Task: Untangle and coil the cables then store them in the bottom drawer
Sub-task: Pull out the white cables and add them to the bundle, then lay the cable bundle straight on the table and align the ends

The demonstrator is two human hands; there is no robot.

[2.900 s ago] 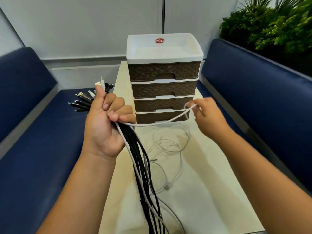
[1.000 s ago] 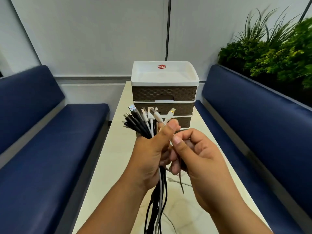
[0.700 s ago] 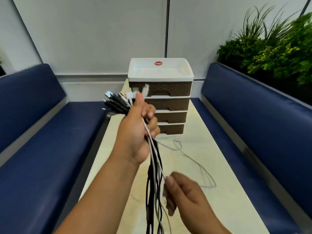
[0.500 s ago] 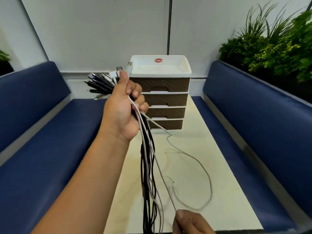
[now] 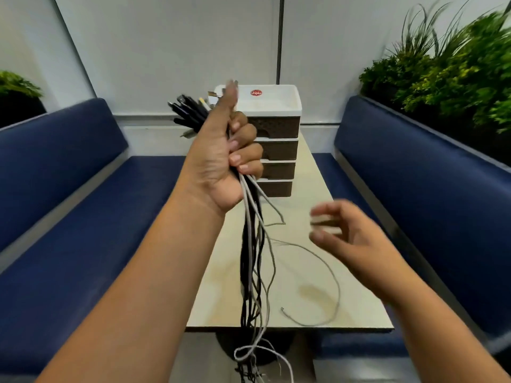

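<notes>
Above the near half of the tabletop [image 5: 312, 275], the left hand [image 5: 221, 164] is raised with its fingers [image 5: 246, 158] curled tight round a bundle of cables [image 5: 253, 261], black and white together. The grip sits just below the plug ends [image 5: 190, 109], which fan out above the fist, so that the connectors are gathered at one level and the cords hang straight under their own weight; this probably lets loops and crossings show themselves. The bundle drops past the near table edge toward the floor, where a knotted loop [image 5: 244, 352] is visible. One thin white cable [image 5: 326, 275] trails out of the bundle and curves over the tabletop, its free end lying there. The right hand [image 5: 348, 239] hovers to the right of the bundle, fingers loosely apart and gripping nothing; it is blurred, so finer detail cannot be told. It seems placed to take a single strand next. At the far end stands the four-drawer organiser [image 5: 273, 139], all drawers closed, including the bottom drawer [image 5: 276, 188]. Untangling is judged unfinished; coiling and storing remain.
</notes>
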